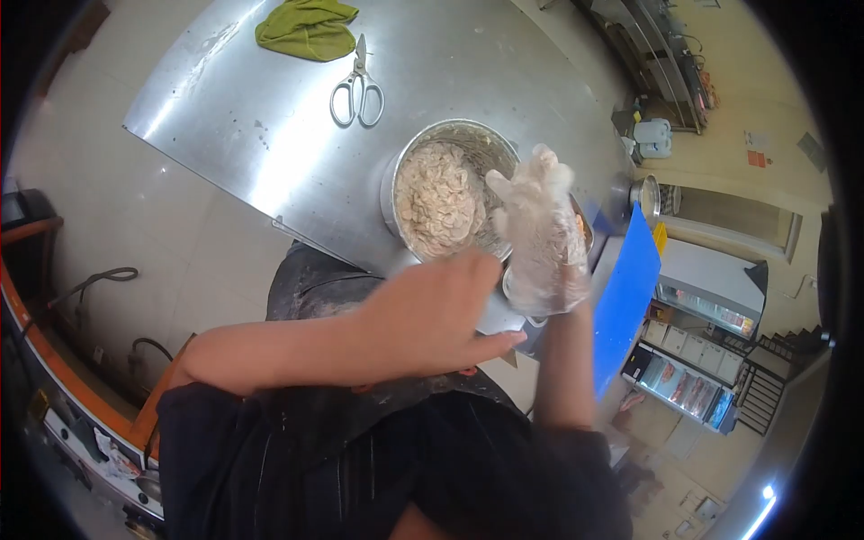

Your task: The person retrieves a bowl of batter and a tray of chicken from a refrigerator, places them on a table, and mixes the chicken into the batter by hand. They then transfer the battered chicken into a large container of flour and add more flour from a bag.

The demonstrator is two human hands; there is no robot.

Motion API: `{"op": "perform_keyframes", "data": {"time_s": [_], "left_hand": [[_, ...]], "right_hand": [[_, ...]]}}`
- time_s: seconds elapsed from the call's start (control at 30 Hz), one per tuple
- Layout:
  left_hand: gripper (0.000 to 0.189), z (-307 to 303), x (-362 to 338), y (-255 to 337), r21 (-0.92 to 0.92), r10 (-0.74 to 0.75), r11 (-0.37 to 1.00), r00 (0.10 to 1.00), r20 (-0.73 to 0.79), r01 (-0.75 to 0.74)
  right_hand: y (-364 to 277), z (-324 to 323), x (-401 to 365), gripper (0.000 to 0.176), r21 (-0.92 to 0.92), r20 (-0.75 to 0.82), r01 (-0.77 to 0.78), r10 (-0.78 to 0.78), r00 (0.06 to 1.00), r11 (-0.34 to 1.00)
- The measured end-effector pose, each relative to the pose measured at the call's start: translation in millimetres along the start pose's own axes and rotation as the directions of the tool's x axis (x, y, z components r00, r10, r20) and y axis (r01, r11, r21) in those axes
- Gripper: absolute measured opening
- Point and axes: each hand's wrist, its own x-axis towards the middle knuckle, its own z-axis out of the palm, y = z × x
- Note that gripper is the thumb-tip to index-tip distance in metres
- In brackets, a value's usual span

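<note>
My right hand (pixel 542 220) wears a clear plastic glove smeared with pale residue. Its fingers are spread, and it is raised over the right rim of a round metal pot (pixel 392 193). Inside the pot lies a heap of pale, wet, coated pieces (pixel 439 200); their kind is not clear. My left hand (pixel 441 301) is bare and blurred by motion, in front of the pot and just left of the glove's cuff. Its thumb stands apart from the bent fingers, and I see nothing held in it. Part of the pot's near side is hidden by this hand.
On the steel table (pixel 270 117) lie metal scissors (pixel 358 90) and a green cloth (pixel 308 29). Another metal bowl (pixel 587 225) is partly hidden behind the glove. A blue board (pixel 621 301) stands to the right. Farther right are display fridges (pixel 684 387).
</note>
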Motion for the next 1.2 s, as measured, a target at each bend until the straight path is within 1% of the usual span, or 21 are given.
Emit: {"op": "perform_keyframes", "data": {"time_s": [0.03,0.1,0.2,0.3,0.37,0.4,0.5,0.6,0.67,0.7,0.8,0.87,0.9,0.97,1.0,1.03,1.07,1.1,1.13,1.17,1.2], "left_hand": [[0.038,14.9,2.9,-2.5,0.043,-0.003,0.999,1.0,0.026,0.002],[0.031,35.7,9.7,-7.2,0.133,-0.006,0.991,0.997,0.077,-0.004],[0.02,45.3,14.3,-13.6,0.29,-0.047,0.957,0.982,0.184,-0.008],[0.017,56.6,5.5,-12.9,0.195,0.068,0.973,0.959,0.274,-0.125],[0.017,67.9,2.5,-21.4,0.158,0.141,0.971,0.96,0.241,-0.182],[0.017,72.4,1.3,-25.1,0.138,0.175,0.968,0.959,0.223,-0.209],[0.016,73.0,8.8,-39.3,0.187,0.176,0.957,0.957,0.231,-0.221],[0.016,66.4,5.9,-34.4,0.194,0.135,0.962,0.95,0.282,-0.195],[0.017,72.5,5.3,-41.7,0.173,0.166,0.962,0.953,0.254,-0.213],[0.017,71.0,5.8,-42.4,0.163,0.178,0.962,0.954,0.24,-0.22],[0.019,64.0,8.2,-44.5,0.128,0.167,0.968,0.932,0.323,-0.218],[0.023,52.6,11.8,-46.7,0.095,0.056,0.991,0.931,0.36,-0.097],[0.025,45.2,13.3,-47.6,0.083,0.002,0.996,0.925,0.379,-0.036],[0.03,13.5,1.9,-58.0,0.153,-0.049,0.988,0.984,0.17,0.023],[0.034,-1.6,-3.4,-64.9,0.186,-0.062,0.981,0.996,0.07,0.048],[0.04,-8.7,-5.5,-73.4,0.31,-0.098,0.943,0.991,-0.087,0.12],[0.049,-9.6,-9.2,-84.9,0.415,-0.111,0.886,0.964,-0.243,0.207],[0.056,2.0,-12.4,-100.1,0.398,-0.146,0.883,0.951,-0.271,0.249],[0.064,13.7,-15.6,-115.4,0.38,-0.181,0.878,0.937,-0.299,0.291],[0.07,37.7,-19.5,-141.0,0.258,-0.245,0.921,0.949,-0.198,0.291],[0.075,42.1,-17.7,-148.0,0.166,-0.292,0.936,0.949,-0.121,0.31]], "right_hand": [[13.7,-2.7,3.6,0.059,0.207,0.083,-0.003,-0.015,0.996,0.978],[36.4,-11.4,15.1,0.057,0.579,0.228,-0.055,-0.097,0.969,0.814],[47.4,-6.8,15.7,0.063,0.776,0.187,-0.078,-0.109,0.976,0.626],[47.9,10.1,17.2,0.07,0.845,0.029,-0.004,-0.038,0.999,0.534],[49.6,22.7,21.1,0.074,0.857,0.001,0.003,-0.009,1.0,0.515],[52.2,27.4,24.1,0.077,0.854,0.012,-0.014,0.007,1.0,0.521],[54.7,33.5,38.7,0.084,0.807,0.081,-0.068,0.004,0.997,0.587],[63.4,23.4,48.3,0.091,0.74,0.1,-0.055,-0.028,0.995,0.671],[64.5,16.7,45.2,0.092,0.711,0.157,-0.107,-0.008,0.988,0.695],[60.6,22.5,46.2,0.091,0.751,0.083,-0.082,0.03,0.996,0.655],[53.7,38.0,48.0,0.087,0.818,-0.104,0.029,0.098,0.99,0.575],[61.7,36.8,55.6,0.082,0.812,-0.177,0.121,0.044,0.983,0.571],[68.1,28.4,58.3,0.075,0.662,-0.183,0.11,0.018,0.983,0.741],[85.4,-10.0,69.2,0.061,0.271,-0.175,0.098,-0.052,0.983,0.958],[94.3,-35.3,71.7,0.056,0.167,-0.049,0.002,0.006,0.999,0.986],[104.8,-64.0,72.7,0.051,0.05,0.069,-0.077,0.074,0.995,0.996],[122.6,-73.5,77.6,0.045,-0.183,0.085,-0.021,0.037,0.996,0.983],[140.0,-82.7,82.5,0.04,-0.405,0.1,0.041,0.0,0.995,0.914],[162.1,-78.7,94.5,0.034,-0.694,0.075,0.169,-0.163,0.984,0.7],[158.7,-59.1,112.9,0.029,-0.87,0.092,0.135,-0.113,0.989,0.474],[154.8,-38.8,131.0,0.025,-0.977,0.108,0.117,-0.062,0.992,0.176]]}}
